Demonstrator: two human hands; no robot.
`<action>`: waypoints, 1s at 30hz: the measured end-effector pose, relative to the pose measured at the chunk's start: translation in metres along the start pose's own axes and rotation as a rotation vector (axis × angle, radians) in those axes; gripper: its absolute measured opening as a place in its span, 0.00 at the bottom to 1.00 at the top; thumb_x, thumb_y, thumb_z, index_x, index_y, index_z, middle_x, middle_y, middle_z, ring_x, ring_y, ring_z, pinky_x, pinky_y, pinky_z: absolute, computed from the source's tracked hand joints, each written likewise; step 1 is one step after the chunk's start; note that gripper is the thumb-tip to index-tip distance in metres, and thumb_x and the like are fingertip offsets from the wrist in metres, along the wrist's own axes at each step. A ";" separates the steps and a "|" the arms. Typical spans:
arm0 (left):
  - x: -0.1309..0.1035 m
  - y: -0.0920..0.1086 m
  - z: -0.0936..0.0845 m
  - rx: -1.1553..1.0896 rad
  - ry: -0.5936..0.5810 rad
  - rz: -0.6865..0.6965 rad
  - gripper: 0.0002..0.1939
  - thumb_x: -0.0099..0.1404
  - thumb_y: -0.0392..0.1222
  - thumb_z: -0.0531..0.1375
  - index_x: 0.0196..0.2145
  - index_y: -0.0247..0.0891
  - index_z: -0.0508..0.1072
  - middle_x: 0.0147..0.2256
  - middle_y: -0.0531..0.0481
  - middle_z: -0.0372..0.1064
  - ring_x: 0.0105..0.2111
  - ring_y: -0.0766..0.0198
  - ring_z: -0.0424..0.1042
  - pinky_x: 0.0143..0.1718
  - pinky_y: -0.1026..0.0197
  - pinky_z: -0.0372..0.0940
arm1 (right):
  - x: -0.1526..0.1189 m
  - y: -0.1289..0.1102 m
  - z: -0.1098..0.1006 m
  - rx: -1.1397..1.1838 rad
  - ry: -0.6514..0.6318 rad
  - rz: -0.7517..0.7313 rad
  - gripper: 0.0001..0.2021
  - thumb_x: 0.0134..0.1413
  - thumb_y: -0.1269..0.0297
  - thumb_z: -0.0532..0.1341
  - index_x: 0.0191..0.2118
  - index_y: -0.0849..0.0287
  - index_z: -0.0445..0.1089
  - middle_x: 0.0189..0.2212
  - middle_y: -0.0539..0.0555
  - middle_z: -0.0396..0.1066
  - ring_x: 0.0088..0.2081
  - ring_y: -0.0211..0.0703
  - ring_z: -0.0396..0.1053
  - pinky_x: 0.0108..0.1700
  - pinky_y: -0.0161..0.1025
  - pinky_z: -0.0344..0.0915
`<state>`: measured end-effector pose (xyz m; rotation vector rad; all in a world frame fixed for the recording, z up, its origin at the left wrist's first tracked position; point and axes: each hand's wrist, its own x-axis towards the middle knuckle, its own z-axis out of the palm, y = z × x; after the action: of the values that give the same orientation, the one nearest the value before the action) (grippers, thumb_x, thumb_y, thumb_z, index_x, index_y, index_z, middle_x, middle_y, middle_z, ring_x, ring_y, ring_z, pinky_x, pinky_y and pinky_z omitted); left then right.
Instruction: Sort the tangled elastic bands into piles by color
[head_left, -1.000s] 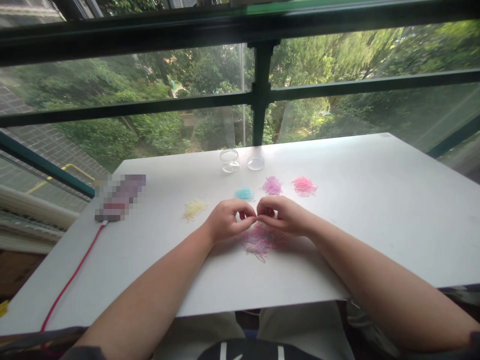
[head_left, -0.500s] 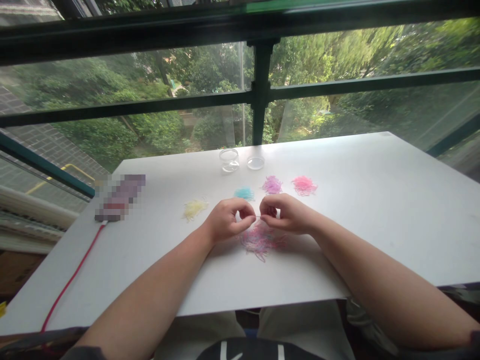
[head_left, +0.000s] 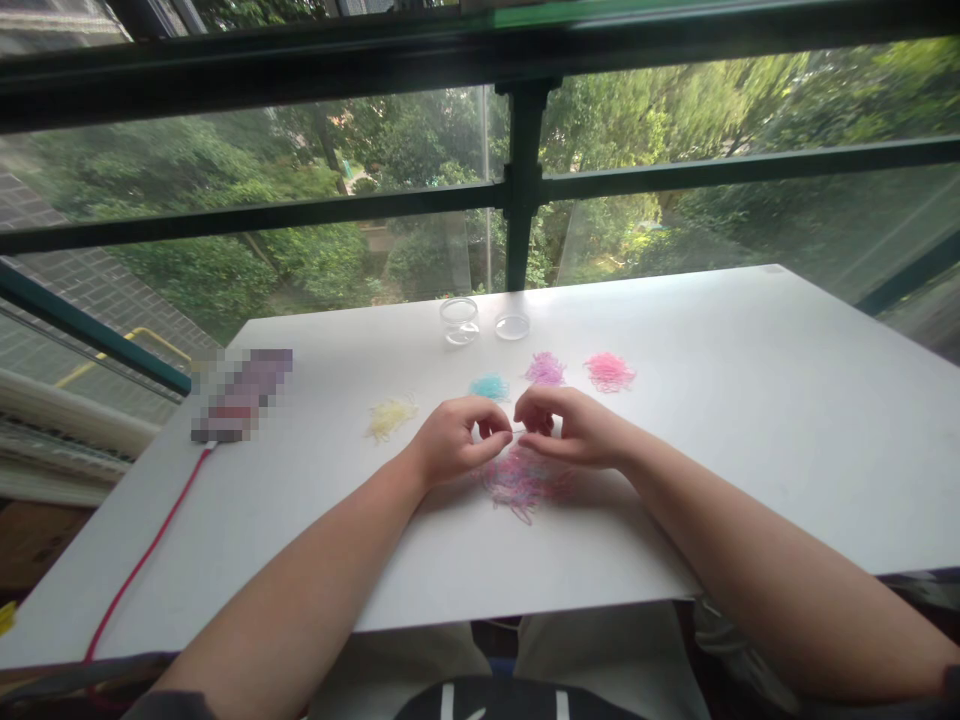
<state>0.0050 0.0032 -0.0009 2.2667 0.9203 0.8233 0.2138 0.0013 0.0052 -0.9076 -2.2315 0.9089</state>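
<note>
My left hand is closed, its thumb and forefinger pinching a thin pale-pink strand that looks like a small elastic band. My right hand faces it, thumb and forefinger apart, with the strand's other end reaching into the gap between them. Under both hands lies a mixed pile of pink, purple and blue strands, partly covered by the fingers. Sorted piles lie beyond: blue strands, purple strands and pink strands. Yellow strands lie left of my left hand.
A clear round container stands at the back of the white table, beside a clear round lid. At the left lies a blurred-out device with a red cable. Windows with dark green frames border the far edge.
My right thumb and forefinger have spread apart, and more of the strand shows between them. The left hand keeps its pinch in nearly the same place.
</note>
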 end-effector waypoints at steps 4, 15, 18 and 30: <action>0.000 0.000 0.000 -0.007 -0.010 0.005 0.03 0.58 0.33 0.58 0.28 0.35 0.73 0.27 0.52 0.71 0.27 0.71 0.67 0.31 0.67 0.61 | 0.002 -0.001 0.002 -0.038 -0.013 -0.015 0.03 0.47 0.75 0.57 0.27 0.60 0.64 0.21 0.48 0.63 0.25 0.33 0.60 0.28 0.32 0.59; 0.000 0.003 -0.001 -0.006 -0.022 0.001 0.04 0.57 0.34 0.58 0.27 0.35 0.73 0.26 0.52 0.71 0.26 0.70 0.67 0.31 0.66 0.62 | -0.001 -0.004 -0.004 -0.071 -0.030 0.036 0.02 0.47 0.72 0.57 0.26 0.60 0.64 0.21 0.49 0.65 0.26 0.35 0.60 0.28 0.33 0.60; 0.000 0.002 0.000 -0.005 -0.021 -0.004 0.04 0.58 0.35 0.58 0.27 0.35 0.72 0.26 0.52 0.70 0.26 0.70 0.67 0.31 0.66 0.62 | -0.001 -0.004 -0.006 -0.064 -0.021 0.039 0.03 0.46 0.74 0.57 0.26 0.60 0.64 0.20 0.48 0.64 0.25 0.35 0.60 0.28 0.32 0.59; 0.000 -0.001 -0.003 -0.020 0.011 -0.023 0.04 0.57 0.34 0.57 0.27 0.35 0.71 0.26 0.52 0.70 0.26 0.69 0.66 0.30 0.66 0.62 | -0.001 0.002 -0.010 -0.034 0.019 0.037 0.03 0.47 0.73 0.57 0.26 0.60 0.63 0.20 0.48 0.63 0.24 0.35 0.59 0.27 0.33 0.59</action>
<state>0.0028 0.0046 0.0002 2.2323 0.9379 0.8321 0.2222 0.0053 0.0097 -0.9722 -2.2266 0.8782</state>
